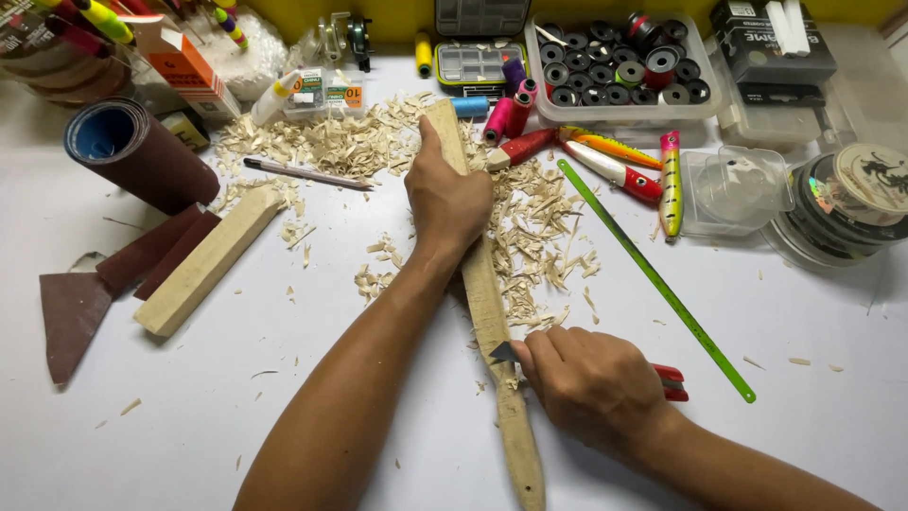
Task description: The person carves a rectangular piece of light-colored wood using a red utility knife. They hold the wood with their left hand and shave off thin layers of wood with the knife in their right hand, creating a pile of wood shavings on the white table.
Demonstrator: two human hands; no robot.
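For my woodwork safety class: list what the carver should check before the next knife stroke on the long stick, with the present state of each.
1. Left hand pins the long wooden stick to the table: ok.
2. Right hand grips the red-handled knife firmly: ok.
3. Blade rests on the stick's edge: ok.
4. Left forearm away from the blade: not ok, it lies close beside it.
5. Blade sharpness: cannot tell.
6. Shavings cleared from the stick: not ok, piled around it.

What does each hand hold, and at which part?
Left hand grips the wooden stick near its far end; right hand holds a red-handled knife by the handle.
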